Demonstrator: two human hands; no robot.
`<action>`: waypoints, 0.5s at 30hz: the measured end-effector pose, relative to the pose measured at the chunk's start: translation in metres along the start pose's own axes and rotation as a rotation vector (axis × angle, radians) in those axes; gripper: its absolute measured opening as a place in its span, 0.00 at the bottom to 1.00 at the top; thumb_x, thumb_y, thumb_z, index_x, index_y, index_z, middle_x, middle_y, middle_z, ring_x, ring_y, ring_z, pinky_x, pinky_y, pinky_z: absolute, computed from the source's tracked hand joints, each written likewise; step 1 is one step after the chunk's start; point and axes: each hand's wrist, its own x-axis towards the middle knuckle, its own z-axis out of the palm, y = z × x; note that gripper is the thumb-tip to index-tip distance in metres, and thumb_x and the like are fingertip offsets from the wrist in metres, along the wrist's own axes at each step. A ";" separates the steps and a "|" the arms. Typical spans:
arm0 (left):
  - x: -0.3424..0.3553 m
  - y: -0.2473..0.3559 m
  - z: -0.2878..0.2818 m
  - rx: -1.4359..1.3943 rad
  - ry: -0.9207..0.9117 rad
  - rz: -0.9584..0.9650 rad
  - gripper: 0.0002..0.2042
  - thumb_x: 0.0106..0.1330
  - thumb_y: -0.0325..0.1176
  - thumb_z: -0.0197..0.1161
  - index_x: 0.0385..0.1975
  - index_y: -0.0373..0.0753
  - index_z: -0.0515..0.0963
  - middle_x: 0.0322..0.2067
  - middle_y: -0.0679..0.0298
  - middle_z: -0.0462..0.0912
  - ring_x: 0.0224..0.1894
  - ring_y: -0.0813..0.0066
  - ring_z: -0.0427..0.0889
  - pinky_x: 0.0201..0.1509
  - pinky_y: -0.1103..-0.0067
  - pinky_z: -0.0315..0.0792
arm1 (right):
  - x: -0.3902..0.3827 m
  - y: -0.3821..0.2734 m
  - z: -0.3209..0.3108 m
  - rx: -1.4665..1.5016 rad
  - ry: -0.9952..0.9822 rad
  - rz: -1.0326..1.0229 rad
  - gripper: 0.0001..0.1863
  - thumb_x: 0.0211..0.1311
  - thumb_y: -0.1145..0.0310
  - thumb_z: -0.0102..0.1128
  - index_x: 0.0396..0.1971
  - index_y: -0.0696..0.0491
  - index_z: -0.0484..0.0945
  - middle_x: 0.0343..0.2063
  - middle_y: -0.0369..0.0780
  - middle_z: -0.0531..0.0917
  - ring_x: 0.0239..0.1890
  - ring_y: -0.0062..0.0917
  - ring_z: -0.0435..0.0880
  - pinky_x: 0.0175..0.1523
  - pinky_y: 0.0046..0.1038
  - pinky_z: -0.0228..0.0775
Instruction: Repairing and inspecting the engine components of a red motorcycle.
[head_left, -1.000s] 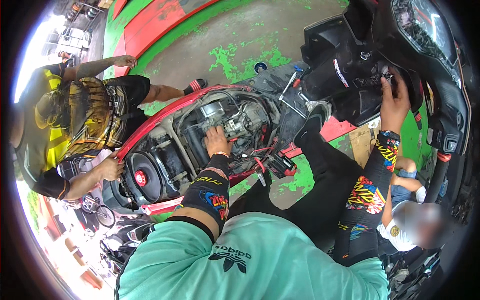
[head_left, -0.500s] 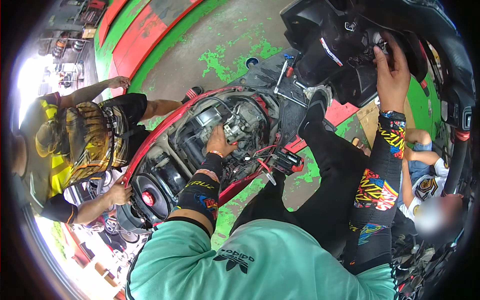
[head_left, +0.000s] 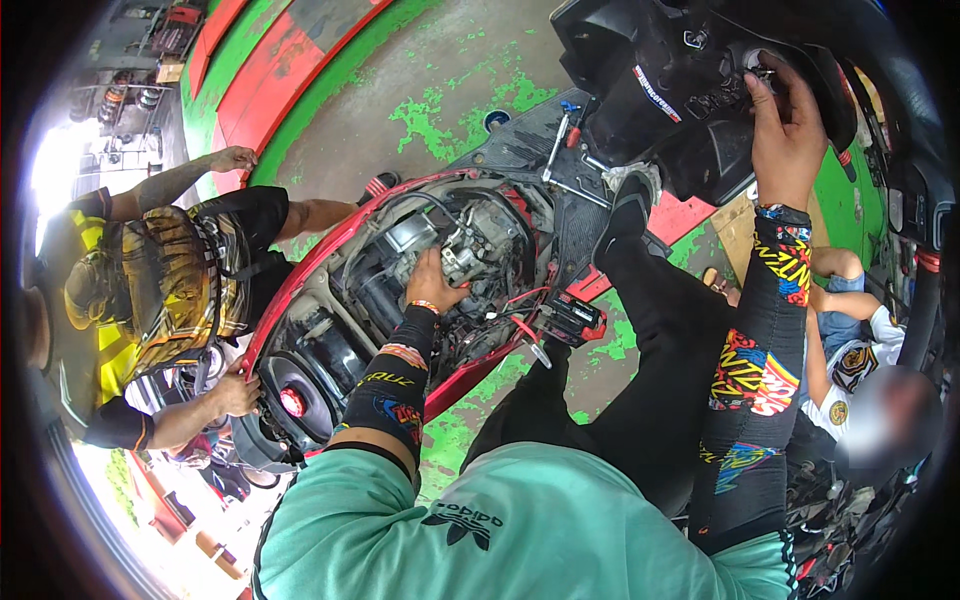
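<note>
Under your nearer left hand (head_left: 428, 275), the long red plastic-sided scooter body (head_left: 380, 283) slants toward your curled right hand (head_left: 790, 150), both grips unclear.

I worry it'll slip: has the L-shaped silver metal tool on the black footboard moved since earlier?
No. Against the black footboard, the L-shaped silver metal tool lies in the same place, with no visible shift either way.
</note>
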 end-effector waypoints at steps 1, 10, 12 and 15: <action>0.000 -0.001 0.000 0.003 -0.008 -0.005 0.48 0.38 0.42 0.80 0.61 0.29 0.64 0.56 0.42 0.72 0.60 0.44 0.73 0.65 0.63 0.69 | 0.000 -0.001 0.001 0.002 -0.001 -0.002 0.16 0.62 0.67 0.69 0.49 0.54 0.83 0.38 0.35 0.85 0.29 0.14 0.77 0.39 0.19 0.72; -0.001 -0.004 0.001 0.026 0.011 0.002 0.48 0.39 0.42 0.80 0.62 0.29 0.64 0.57 0.42 0.73 0.61 0.45 0.72 0.65 0.64 0.69 | 0.000 0.000 0.012 -0.063 0.145 0.041 0.17 0.56 0.62 0.75 0.43 0.54 0.86 0.28 0.34 0.85 0.26 0.13 0.75 0.36 0.20 0.70; 0.002 -0.002 0.004 0.023 0.004 0.019 0.48 0.38 0.42 0.80 0.62 0.30 0.64 0.57 0.43 0.72 0.61 0.45 0.72 0.65 0.64 0.69 | 0.001 -0.002 0.007 -0.051 0.122 0.049 0.18 0.56 0.62 0.75 0.44 0.54 0.85 0.25 0.34 0.83 0.25 0.12 0.76 0.35 0.18 0.69; 0.005 0.000 0.005 0.015 0.010 0.020 0.48 0.38 0.42 0.81 0.62 0.30 0.63 0.58 0.43 0.71 0.60 0.45 0.72 0.65 0.64 0.69 | -0.003 -0.003 0.003 -0.048 0.073 0.088 0.21 0.57 0.62 0.74 0.49 0.53 0.84 0.23 0.34 0.81 0.24 0.12 0.75 0.33 0.17 0.69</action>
